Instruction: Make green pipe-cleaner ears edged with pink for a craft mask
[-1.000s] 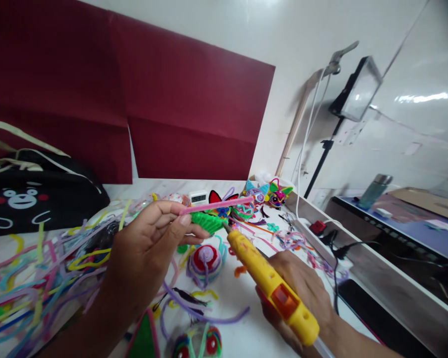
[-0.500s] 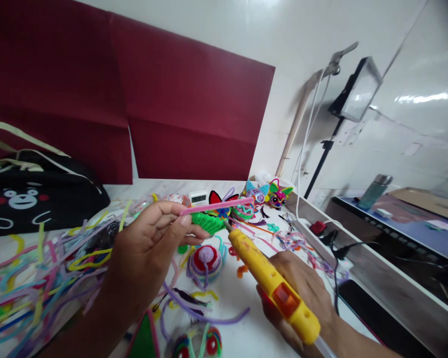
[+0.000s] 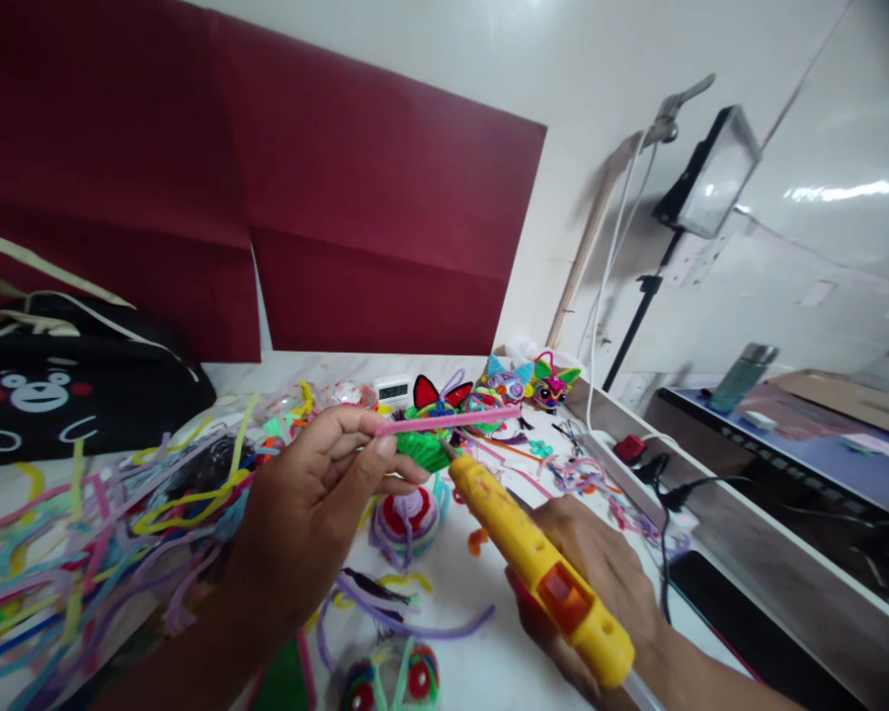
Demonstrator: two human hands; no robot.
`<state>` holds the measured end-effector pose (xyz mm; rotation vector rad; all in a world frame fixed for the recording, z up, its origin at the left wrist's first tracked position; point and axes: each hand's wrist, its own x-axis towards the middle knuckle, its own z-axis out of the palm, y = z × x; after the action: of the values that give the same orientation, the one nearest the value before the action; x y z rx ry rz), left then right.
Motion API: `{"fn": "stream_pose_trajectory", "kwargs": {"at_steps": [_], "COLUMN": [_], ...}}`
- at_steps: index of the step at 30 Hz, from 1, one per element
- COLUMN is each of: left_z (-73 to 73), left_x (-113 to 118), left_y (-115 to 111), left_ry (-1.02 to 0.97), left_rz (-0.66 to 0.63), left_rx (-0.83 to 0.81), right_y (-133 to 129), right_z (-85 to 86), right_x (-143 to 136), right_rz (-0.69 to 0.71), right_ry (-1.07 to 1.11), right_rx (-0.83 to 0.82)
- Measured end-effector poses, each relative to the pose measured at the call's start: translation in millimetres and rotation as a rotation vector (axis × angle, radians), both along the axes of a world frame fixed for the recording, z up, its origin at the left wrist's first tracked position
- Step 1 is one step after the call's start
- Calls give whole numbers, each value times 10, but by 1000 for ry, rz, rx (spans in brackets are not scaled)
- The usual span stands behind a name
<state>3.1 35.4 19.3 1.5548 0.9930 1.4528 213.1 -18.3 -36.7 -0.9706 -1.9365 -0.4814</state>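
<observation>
Pinched in my left hand (image 3: 318,484) is a green fuzzy piece (image 3: 424,450) together with a pink pipe cleaner (image 3: 459,420) that sticks out to the right. My right hand (image 3: 578,583) is wrapped round a yellow hot glue gun (image 3: 533,553) with an orange-red switch and a glue stick at its rear. The gun's metal nozzle (image 3: 448,449) points at the right edge of the green piece; I cannot tell whether they touch. Below lies a round purple and red pipe-cleaner piece (image 3: 407,513). A piece with two red eyes (image 3: 420,678) sits at the near edge.
Loose pipe cleaners (image 3: 81,573) are heaped at left, before a black bag (image 3: 81,380). Finished colourful figures (image 3: 552,380) and a small digital clock (image 3: 392,388) stand at the back. A power strip (image 3: 629,449) with cables and a black phone (image 3: 748,627) lie at right.
My left hand has shifted slightly right with the green piece and pink pipe cleaner, and the green piece looks turned. The glue gun has barely moved.
</observation>
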Motion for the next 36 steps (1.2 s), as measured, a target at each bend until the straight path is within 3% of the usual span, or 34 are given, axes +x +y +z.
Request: {"fn": "stream_pose_trajectory", "kwargs": {"at_steps": [6,27,32,36], "left_z": [23,34,-66,-134], "left_x": [35,37,72,65], "left_y": [-31,-44,-36,-11], "left_ry": [-10,-21,12,57], "left_rz": [32,47,-68,-141], "left_rx": [-13,-14,-87,-133], "right_y": [-26,-15,-63,-47], "right_z": [64,51,94,32], "right_x": [-18,1,-73,-49], "right_rz": [90,88,106,96], "right_ry": [11,84,55,33], "right_rx": [-9,11,-21,-56]}}
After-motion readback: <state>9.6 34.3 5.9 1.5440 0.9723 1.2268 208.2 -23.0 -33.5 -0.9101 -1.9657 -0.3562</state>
